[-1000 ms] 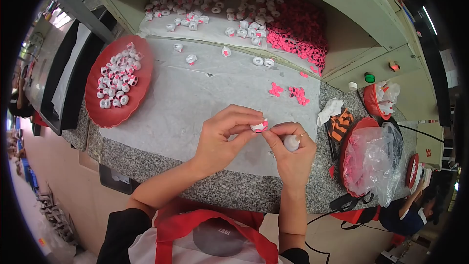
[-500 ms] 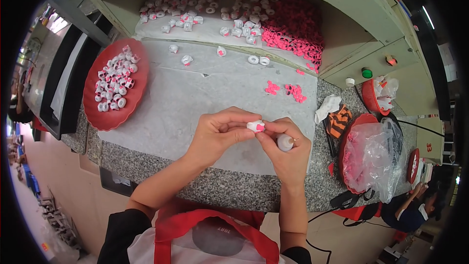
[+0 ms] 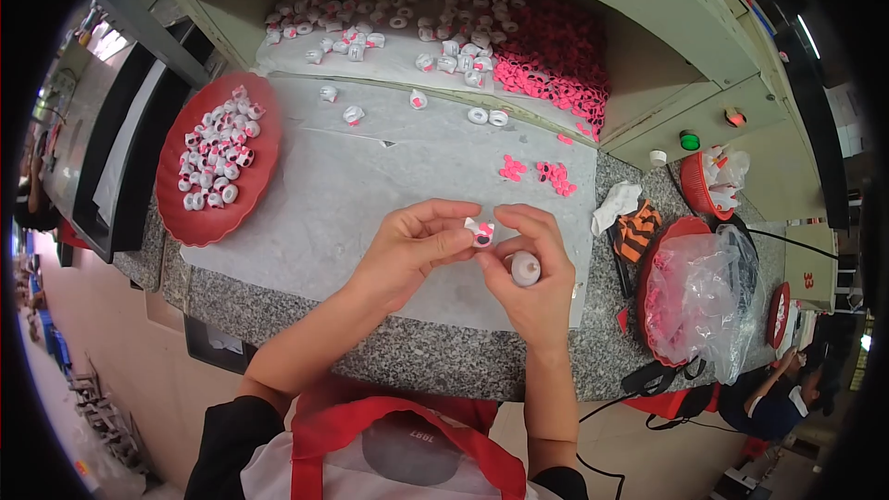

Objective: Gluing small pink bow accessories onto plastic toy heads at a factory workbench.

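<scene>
Between the thumb and fingers of my left hand is a small white bead-like piece with pink and black patches. Close against its right side is my right hand, curled around a small white squeeze bottle whose round end faces up. The right forefinger arches above the piece, apart from it, while the thumb tip is close beside it. Whether that thumb touches the piece I cannot tell. Both hands are over the front part of a white sheet on the bench.
A red scalloped dish of similar pieces stands left. Several loose white pieces and small pink bits lie on the sheet. Behind is a shelf with heaped white pieces and pink parts. At right are cloths and a bag-filled dish.
The white piece has been turned, and a black patch now shows on it. My right fingers have lifted away from it, and the bottle has tilted and shifted slightly left.
</scene>
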A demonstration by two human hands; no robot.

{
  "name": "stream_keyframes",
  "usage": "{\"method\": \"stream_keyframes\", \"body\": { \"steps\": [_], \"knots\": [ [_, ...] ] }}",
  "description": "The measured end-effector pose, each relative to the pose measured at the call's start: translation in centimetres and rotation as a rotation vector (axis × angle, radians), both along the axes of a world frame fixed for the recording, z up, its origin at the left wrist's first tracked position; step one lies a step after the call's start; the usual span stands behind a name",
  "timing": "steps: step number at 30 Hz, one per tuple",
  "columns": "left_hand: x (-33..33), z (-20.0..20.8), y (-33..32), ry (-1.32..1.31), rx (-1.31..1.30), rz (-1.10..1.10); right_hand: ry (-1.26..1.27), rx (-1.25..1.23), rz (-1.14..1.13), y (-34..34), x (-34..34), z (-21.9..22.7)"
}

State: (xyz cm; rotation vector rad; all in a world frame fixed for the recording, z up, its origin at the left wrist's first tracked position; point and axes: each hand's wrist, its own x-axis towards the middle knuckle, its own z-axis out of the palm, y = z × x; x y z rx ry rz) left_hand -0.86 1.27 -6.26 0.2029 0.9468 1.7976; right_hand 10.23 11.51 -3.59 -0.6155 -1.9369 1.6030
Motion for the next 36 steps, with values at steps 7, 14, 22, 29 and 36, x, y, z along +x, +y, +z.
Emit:
{"method": "stream_keyframes", "body": {
  "steps": [7,14,22,29,36],
  "knots": [
    [-0.1,1.6,-0.6,0.436,0.11,-0.045,0.111,-0.106,0.09,0.8,0.8,-0.8],
    [-0.1,1.6,-1.2,0.509,-0.019,-0.039,0.095,-0.365,0.064,0.1,0.0,-1.2],
    [-6.6,0.3,-6.2,0.974,-0.377,0.35,-0.04,-0.223,0.031,-2.4,-2.7,-3.6],
    [-12.6,-1.4,-2.7,1.96,-0.835,0.707,-0.235,-0.088,0.146,-1.9,-1.1,-2.7],
    [-6.3,1.5,-1.8,0.547,-0.213,0.087,0.047,-0.256,-0.021,0.2,-0.1,-1.3]
  ]
}}
